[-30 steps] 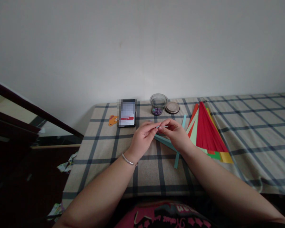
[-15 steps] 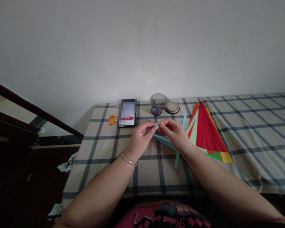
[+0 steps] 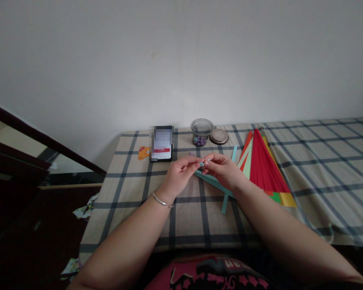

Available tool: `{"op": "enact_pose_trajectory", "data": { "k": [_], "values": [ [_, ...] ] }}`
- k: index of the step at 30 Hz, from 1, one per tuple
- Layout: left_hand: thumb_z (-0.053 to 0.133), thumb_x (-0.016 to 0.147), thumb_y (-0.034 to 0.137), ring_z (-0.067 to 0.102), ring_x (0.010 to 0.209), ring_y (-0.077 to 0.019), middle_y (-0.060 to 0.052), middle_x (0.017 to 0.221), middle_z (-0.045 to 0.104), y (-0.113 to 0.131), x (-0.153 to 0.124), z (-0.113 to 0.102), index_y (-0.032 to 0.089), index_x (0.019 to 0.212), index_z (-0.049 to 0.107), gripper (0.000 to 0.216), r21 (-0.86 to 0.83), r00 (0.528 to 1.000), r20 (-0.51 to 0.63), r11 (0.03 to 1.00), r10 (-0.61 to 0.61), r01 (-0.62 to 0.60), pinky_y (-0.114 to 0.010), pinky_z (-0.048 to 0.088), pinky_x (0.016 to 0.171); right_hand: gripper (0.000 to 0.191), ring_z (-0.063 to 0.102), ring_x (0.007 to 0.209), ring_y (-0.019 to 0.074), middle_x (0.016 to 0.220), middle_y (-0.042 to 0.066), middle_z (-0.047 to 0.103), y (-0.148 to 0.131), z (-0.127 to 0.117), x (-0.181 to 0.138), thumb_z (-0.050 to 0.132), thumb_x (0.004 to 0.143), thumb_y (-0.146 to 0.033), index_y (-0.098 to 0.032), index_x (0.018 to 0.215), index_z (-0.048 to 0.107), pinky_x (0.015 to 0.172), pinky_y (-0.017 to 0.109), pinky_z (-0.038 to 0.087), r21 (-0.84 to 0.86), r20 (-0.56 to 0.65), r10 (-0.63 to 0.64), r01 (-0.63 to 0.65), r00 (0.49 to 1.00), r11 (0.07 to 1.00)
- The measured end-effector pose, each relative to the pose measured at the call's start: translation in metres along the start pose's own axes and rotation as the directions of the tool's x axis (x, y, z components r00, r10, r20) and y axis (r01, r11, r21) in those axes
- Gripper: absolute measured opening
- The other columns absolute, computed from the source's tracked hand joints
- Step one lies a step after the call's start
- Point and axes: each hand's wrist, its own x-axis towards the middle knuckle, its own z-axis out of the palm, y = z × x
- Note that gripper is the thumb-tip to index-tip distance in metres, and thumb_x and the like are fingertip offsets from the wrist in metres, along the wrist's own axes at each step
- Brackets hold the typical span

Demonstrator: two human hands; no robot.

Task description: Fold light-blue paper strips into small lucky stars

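Observation:
Between my fingertips is a small light-blue folded paper strip [image 3: 201, 164], mostly hidden by the fingers. My left hand [image 3: 181, 171] pinches it from the left, and my right hand [image 3: 222, 169] pinches it from the right, with the fingertips of both nearly touching. Under and beside the right hand lie loose light-blue paper strips [image 3: 211, 182] on the checked tablecloth. To the right of that hand, a fan of red paper strips [image 3: 266, 169] lies over green, orange and yellow ones.
Behind my hands stands a clear plastic jar [image 3: 201, 132] with small purple and blue pieces at its bottom. Its round lid [image 3: 219, 136] lies beside it. A phone [image 3: 162, 144] rests at the left near a bear-shaped sticker [image 3: 143, 153]. The wall [image 3: 181, 64] rises behind the table.
Both hands stay pinched together at nearly the same spot. The fingers have shifted slightly, and the right wrist sits a little higher and to the right.

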Motion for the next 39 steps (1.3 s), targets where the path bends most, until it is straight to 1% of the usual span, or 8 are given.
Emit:
{"op": "enact_pose_trajectory", "data": {
  "k": [4, 9, 16, 22, 25, 29, 34, 39],
  "values": [
    [0.069, 0.080, 0.039, 0.063, 0.084, -0.0157, -0.004, 0.085, 0.069, -0.003, 0.000, -0.001, 0.022, 0.088, 0.076, 0.020, -0.070, 0.998, 0.053, 0.997, 0.017, -0.013, -0.029, 0.052, 0.079, 0.028, 0.060, 0.051, 0.0089, 0.057, -0.004, 0.067, 0.000, 0.000, -0.001, 0.086, 0.057, -0.038, -0.020, 0.067, 0.067, 0.055, 0.024, 0.052, 0.034, 0.025, 0.010, -0.011, 1.000, 0.999],
    [0.070, 0.079, 0.039, 0.056, 0.088, -0.0140, -0.003, 0.088, 0.058, -0.008, 0.000, -0.003, 0.026, 0.089, 0.077, 0.018, -0.124, 0.999, 0.054, 0.992, 0.004, 0.003, -0.028, 0.049, 0.080, 0.027, 0.066, 0.056, 0.0105, 0.061, -0.002, 0.071, 0.000, 0.002, -0.003, 0.087, 0.056, -0.036, -0.020, 0.067, 0.069, 0.058, 0.024, 0.056, 0.031, 0.005, -0.030, 0.030, 1.000, 0.999],
    [0.069, 0.080, 0.041, 0.055, 0.103, -0.0176, -0.005, 0.103, 0.059, -0.006, -0.001, -0.002, 0.029, 0.095, 0.076, 0.020, -0.145, 0.993, 0.115, 0.989, -0.005, 0.022, -0.033, 0.046, 0.093, 0.026, 0.067, 0.058, 0.0108, 0.062, -0.002, 0.071, 0.003, 0.003, -0.003, 0.087, 0.056, -0.034, -0.020, 0.064, 0.068, 0.064, 0.026, 0.058, 0.045, 0.055, -0.015, 0.012, 0.998, 0.999],
    [0.069, 0.080, 0.038, 0.056, 0.104, -0.0169, -0.004, 0.105, 0.060, -0.005, -0.001, -0.002, 0.031, 0.096, 0.075, 0.018, -0.153, 0.991, 0.135, 0.988, 0.026, -0.005, -0.030, 0.049, 0.089, 0.026, 0.066, 0.059, 0.0104, 0.061, -0.004, 0.069, 0.006, 0.004, -0.003, 0.087, 0.056, -0.034, -0.021, 0.064, 0.066, 0.066, 0.027, 0.057, 0.084, 0.014, -0.010, 0.009, 1.000, 0.996],
    [0.070, 0.080, 0.035, 0.057, 0.105, -0.0167, -0.005, 0.105, 0.060, -0.002, -0.001, -0.002, 0.030, 0.100, 0.074, 0.021, -0.073, 0.988, 0.129, 0.994, 0.085, -0.076, -0.030, 0.049, 0.092, 0.028, 0.065, 0.060, 0.0103, 0.061, -0.005, 0.068, 0.005, 0.006, -0.003, 0.088, 0.055, -0.035, -0.021, 0.063, 0.065, 0.066, 0.027, 0.056, 0.086, -0.021, -0.027, 0.029, 0.999, 0.996],
    [0.064, 0.085, 0.029, 0.060, 0.102, -0.0170, -0.006, 0.104, 0.064, 0.002, -0.002, -0.002, 0.027, 0.105, 0.072, 0.022, 0.152, 0.981, 0.082, 0.970, 0.178, -0.188, -0.031, 0.049, 0.092, 0.029, 0.063, 0.059, 0.0106, 0.062, -0.004, 0.068, 0.001, 0.008, -0.003, 0.086, 0.057, -0.038, -0.020, 0.063, 0.064, 0.065, 0.027, 0.054, 0.000, -0.072, -0.072, 0.072, 0.995, 0.997],
    [0.059, 0.087, 0.021, 0.063, 0.095, -0.0172, -0.007, 0.099, 0.069, 0.003, -0.003, -0.001, 0.022, 0.099, 0.072, 0.017, 0.338, 0.961, 0.011, 0.904, 0.275, -0.262, -0.033, 0.051, 0.089, 0.027, 0.062, 0.064, 0.0119, 0.067, -0.001, 0.068, 0.001, 0.007, -0.004, 0.083, 0.062, -0.038, -0.020, 0.067, 0.065, 0.067, 0.027, 0.052, -0.127, -0.114, -0.139, 0.125, 0.984, 0.984],
    [0.061, 0.085, 0.018, 0.065, 0.091, -0.0168, -0.006, 0.094, 0.071, 0.003, -0.002, 0.000, 0.020, 0.094, 0.070, 0.013, 0.435, 0.929, -0.019, 0.840, 0.370, -0.326, -0.033, 0.054, 0.084, 0.029, 0.063, 0.065, 0.0113, 0.068, -0.001, 0.069, 0.004, 0.007, -0.003, 0.083, 0.061, -0.041, -0.019, 0.068, 0.066, 0.067, 0.026, 0.051, -0.102, -0.122, -0.138, 0.126, 0.983, 0.987]
  ]
}}
